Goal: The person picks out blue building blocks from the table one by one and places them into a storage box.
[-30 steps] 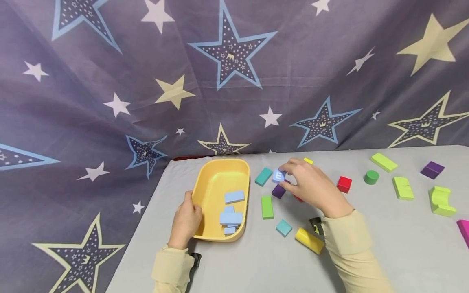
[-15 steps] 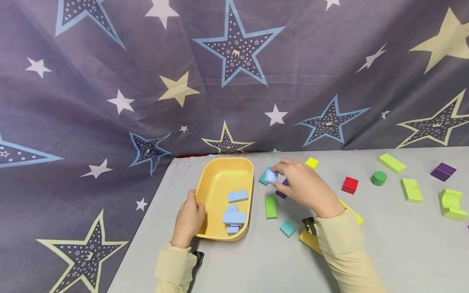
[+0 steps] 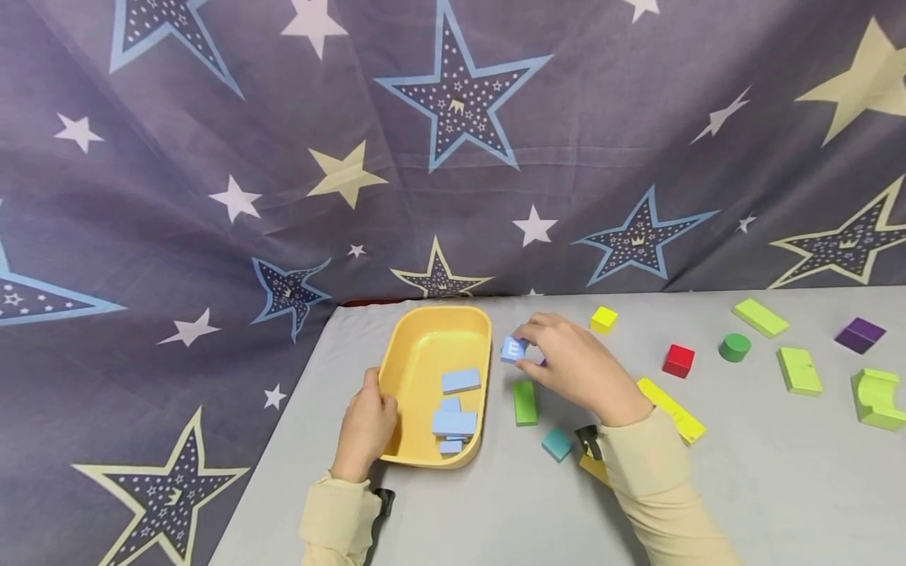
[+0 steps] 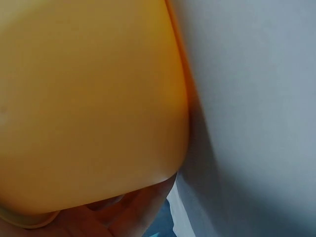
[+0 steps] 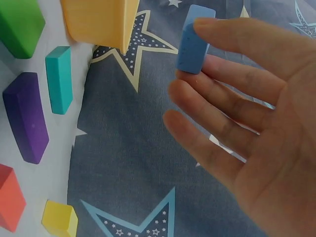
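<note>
A small light-blue block (image 3: 513, 349) marked with a white E is pinched between the thumb and fingers of my right hand (image 3: 576, 365). It hangs above the table, just right of the yellow tub's rim. In the right wrist view the blue block (image 5: 196, 39) shows its plain side at the fingertips. My left hand (image 3: 364, 428) grips the left wall of the yellow tub (image 3: 406, 354). Several light-blue blocks (image 3: 454, 423) lie in the tub's right half. The left wrist view is mostly filled by the tub's outer wall (image 4: 94, 108), with fingers partly hidden beneath it.
Around my right hand lie a green block (image 3: 524, 403), a teal block (image 3: 556, 445) and a yellow strip (image 3: 671, 410). Farther right are a red cube (image 3: 679, 361), a green cylinder (image 3: 734, 347) and lime blocks (image 3: 800, 371). A star-patterned cloth (image 3: 453, 196) hangs behind the table.
My right hand has carried the blue block leftward, closer to the tub. The left hand keeps its grip on the tub. The head view has shifted slightly.
</note>
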`<action>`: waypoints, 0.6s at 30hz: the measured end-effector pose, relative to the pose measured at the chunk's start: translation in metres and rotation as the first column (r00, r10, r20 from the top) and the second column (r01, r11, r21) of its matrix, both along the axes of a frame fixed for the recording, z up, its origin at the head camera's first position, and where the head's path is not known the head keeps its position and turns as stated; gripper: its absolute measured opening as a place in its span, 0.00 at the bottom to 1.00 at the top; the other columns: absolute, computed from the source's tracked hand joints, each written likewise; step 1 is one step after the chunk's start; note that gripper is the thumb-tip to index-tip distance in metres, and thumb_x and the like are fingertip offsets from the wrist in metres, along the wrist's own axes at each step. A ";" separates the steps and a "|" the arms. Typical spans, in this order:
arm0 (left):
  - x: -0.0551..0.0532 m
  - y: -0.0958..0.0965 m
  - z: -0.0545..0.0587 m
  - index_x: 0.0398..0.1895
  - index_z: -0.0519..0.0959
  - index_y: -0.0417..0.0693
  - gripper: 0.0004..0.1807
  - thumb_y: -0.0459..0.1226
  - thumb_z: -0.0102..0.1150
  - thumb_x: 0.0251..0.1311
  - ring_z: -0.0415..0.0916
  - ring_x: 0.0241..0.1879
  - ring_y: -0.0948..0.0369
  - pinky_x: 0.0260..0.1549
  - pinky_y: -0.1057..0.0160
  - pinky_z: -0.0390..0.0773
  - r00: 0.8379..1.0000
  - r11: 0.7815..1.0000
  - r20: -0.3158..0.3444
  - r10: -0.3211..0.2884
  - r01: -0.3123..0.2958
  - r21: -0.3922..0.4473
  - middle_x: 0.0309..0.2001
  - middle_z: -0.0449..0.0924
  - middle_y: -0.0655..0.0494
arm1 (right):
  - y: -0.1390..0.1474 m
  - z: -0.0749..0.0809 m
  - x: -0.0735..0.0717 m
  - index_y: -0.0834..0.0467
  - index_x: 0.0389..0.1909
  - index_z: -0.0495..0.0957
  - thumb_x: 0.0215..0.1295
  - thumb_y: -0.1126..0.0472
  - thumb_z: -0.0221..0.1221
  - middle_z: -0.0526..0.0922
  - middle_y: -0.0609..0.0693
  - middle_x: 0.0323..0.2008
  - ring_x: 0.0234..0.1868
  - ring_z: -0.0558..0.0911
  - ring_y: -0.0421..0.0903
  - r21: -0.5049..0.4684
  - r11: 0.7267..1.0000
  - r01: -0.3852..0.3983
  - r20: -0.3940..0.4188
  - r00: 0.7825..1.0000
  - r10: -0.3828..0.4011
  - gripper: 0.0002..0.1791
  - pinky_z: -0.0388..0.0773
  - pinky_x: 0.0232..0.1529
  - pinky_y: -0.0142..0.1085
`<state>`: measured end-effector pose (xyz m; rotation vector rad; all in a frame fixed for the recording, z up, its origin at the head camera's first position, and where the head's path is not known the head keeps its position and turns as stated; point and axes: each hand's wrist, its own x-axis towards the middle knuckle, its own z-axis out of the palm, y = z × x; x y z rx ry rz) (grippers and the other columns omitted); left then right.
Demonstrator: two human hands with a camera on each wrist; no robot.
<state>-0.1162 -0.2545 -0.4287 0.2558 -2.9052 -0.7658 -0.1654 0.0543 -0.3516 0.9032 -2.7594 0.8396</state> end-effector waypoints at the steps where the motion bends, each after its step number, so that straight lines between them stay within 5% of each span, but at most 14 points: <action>1: 0.000 0.000 0.000 0.66 0.64 0.36 0.24 0.31 0.46 0.67 0.82 0.38 0.43 0.35 0.44 0.77 1.000 1.000 0.000 0.000 0.000 0.001 0.46 0.82 0.32 | -0.001 0.000 0.000 0.64 0.49 0.83 0.56 0.62 0.72 0.82 0.53 0.44 0.46 0.79 0.50 -0.003 1.000 -0.006 -0.002 1.000 0.006 0.20 0.79 0.52 0.46; 18: -0.001 0.000 0.005 0.64 0.65 0.35 0.23 0.30 0.47 0.66 0.82 0.35 0.44 0.33 0.45 0.77 1.000 1.000 -0.007 -0.007 0.007 -0.012 0.43 0.82 0.32 | -0.014 0.001 -0.001 0.64 0.50 0.83 0.57 0.62 0.71 0.82 0.53 0.44 0.44 0.78 0.48 0.028 0.998 -0.057 0.028 0.998 0.056 0.19 0.78 0.51 0.44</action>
